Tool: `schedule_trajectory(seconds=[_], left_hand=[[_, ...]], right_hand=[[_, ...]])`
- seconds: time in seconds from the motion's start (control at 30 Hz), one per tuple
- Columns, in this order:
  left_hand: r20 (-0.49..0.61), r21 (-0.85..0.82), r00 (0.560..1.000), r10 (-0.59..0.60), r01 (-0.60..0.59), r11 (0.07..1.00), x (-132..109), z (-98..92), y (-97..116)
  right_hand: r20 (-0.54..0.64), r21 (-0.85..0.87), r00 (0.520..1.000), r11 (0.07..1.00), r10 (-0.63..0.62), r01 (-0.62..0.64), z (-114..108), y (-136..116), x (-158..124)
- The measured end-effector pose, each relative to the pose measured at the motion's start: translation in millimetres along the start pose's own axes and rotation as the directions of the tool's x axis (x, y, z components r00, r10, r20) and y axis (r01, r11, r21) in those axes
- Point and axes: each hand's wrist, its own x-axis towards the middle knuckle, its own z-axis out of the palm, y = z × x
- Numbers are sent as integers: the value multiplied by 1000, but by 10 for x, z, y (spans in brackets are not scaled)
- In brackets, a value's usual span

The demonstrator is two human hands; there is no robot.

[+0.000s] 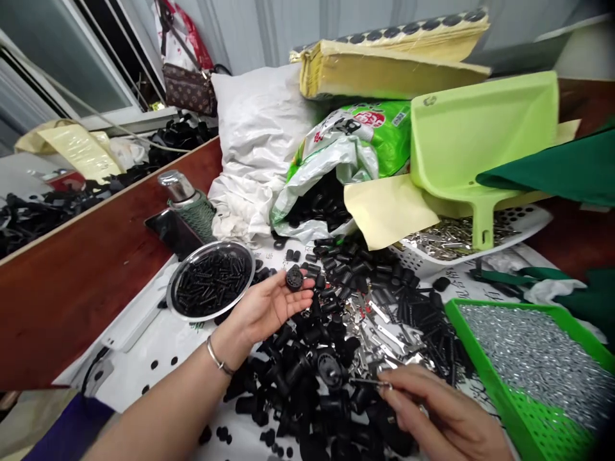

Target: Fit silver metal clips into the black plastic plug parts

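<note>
My left hand (269,308), palm up, holds a round black plastic part (295,278) with holes in its face, between thumb and fingers. My right hand (439,410) pinches a thin metal piece (366,381) that points left, over the pile. Beneath both hands spreads a heap of black plastic parts (300,371), some cylindrical, one with a round disc face (329,369). Flat silver metal strips (391,339) lie in the heap's middle, ahead of my right hand. Ribbed black rods (211,282) fill a round metal dish (172,299) left of my left hand.
A green tray (500,390) of small silver metal pieces stands right. Behind it, a light-green dustpan (485,128) rests over a white basket (418,259) of metal parts. Sacks, a phone (173,232) and a bottle (192,208) stand at the back, beside a red-brown board (96,307).
</note>
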Motion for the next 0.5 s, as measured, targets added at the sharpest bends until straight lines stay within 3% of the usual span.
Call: schedule_trajectory(seconds=[0.07, 0.1, 0.13, 0.2, 0.27, 0.33, 0.4, 0.5], left_hand=[[23, -223, 998, -53, 57, 973, -195, -9, -147], [26, -244, 998, -49, 54, 968, -282, -6, -216], [12, -181, 1000, -14, 16, 983, -365, 1, -281], [-39, 118, 989, 143, -138, 983, -519, 26, -391], [-25, 474, 929, 370, -314, 822, -654, 58, -471], [69, 683, 841, 536, -431, 589, -761, 90, -523], [152, 751, 784, 602, -487, 446, -835, 118, -557], [202, 772, 749, 631, -518, 367, -895, 153, -592]], right_hand=[[-10, 15, 999, 998, 53, -53, 8, -14, -5], [-30, 18, 997, 997, 69, -69, 14, -37, -10], [-44, 15, 996, 997, 76, -75, 20, -70, -17], [-67, -3, 995, 997, 72, -73, 31, -161, -32], [-55, -16, 997, 999, 46, -47, 50, -266, -45], [-26, -29, 1000, 1000, -3, 2, 85, -363, -47], [7, -61, 997, 995, -78, 78, 136, -438, -34], [62, -106, 983, 979, -171, 177, 224, -511, 12]])
